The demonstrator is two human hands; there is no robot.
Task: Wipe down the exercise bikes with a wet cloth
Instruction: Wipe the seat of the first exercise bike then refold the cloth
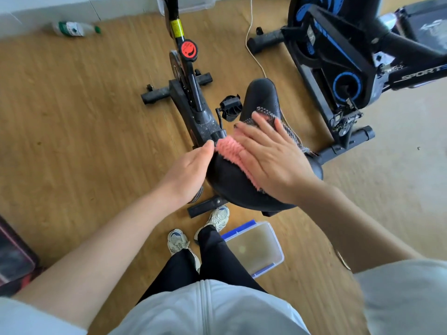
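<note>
On blue bike [338, 53] — "SPORT" lettering [422, 74]

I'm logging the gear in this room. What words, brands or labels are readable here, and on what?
"SPORT", cut off at the picture edge: on the blue-and-black bike.
Yellow label on the near bike: too small to read.
Red knob: print blurred.
Bottle label: blurred.

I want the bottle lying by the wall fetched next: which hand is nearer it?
The left. The left hand rests at the left edge of the saddle, on the side toward the bottle; the right hand lies flat on the pink cloth, farther right.
</note>
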